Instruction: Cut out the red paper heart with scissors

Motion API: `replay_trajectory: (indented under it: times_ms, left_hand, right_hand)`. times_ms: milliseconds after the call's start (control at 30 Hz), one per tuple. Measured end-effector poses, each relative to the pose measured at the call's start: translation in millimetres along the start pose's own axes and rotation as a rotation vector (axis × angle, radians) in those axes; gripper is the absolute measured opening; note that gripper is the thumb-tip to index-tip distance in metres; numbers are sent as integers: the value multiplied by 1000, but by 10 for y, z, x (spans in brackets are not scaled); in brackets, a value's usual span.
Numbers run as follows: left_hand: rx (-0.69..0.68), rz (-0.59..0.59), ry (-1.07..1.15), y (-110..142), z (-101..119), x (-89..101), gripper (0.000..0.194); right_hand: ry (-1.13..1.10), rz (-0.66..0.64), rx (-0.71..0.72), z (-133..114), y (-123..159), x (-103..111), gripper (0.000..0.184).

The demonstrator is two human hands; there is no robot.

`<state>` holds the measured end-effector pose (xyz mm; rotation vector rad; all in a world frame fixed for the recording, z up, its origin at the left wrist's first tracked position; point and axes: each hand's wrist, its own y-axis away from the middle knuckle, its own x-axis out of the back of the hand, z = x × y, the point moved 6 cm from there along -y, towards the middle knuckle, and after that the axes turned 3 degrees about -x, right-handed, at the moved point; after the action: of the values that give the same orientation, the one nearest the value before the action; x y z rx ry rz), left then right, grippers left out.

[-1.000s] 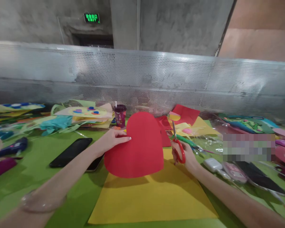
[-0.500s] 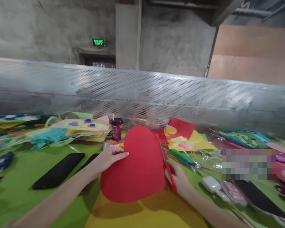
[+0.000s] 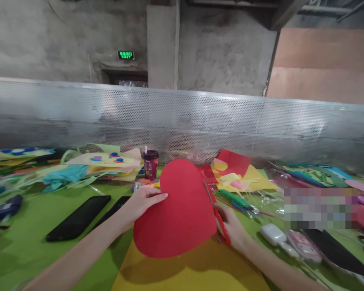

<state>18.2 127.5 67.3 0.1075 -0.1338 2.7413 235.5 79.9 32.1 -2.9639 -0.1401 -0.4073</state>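
Note:
A large red sheet (image 3: 176,214) with rounded edges, paper or felt, is held up in front of me. My left hand (image 3: 145,202) pinches its left edge, thumb on the near face and fingers behind. In my right hand (image 3: 230,228) are scissors (image 3: 221,223) with red handles, their blades pointing up along the sheet's right edge. The blades look close together there; I cannot tell whether they touch the sheet. Below the red piece, a yellow sheet (image 3: 188,275) lies on the green tabletop (image 3: 27,258).
Black phones (image 3: 79,218) lie to the left, and a lidded purple cup (image 3: 151,165) stands behind. Right of centre are a green-handled cutter (image 3: 232,197) and red and yellow scraps (image 3: 236,161). A white earphone case (image 3: 273,234) sits farther right. A perforated metal barrier (image 3: 182,113) runs behind.
The red sheet and both hands appear slightly farther right, along with much of the table, as the view shifts. The scissors stay at the sheet's right edge, and both grips are unchanged.

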Motion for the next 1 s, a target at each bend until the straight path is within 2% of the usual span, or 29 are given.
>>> replay_trajectory:
  times_ms: [333, 700, 1000]
  left_hand:
    - [-4, 11, -19, 20, 25, -16, 27]
    - [-41, 14, -85, 18, 43, -11, 29]
    - [-57, 6, -114, -12, 16, 29, 31]
  right_hand:
    - [-10, 4, -43, 15, -20, 19, 28]
    - [-65, -25, -20, 7, -22, -26, 33]
    - [-8, -59, -44, 126, -78, 9, 42]
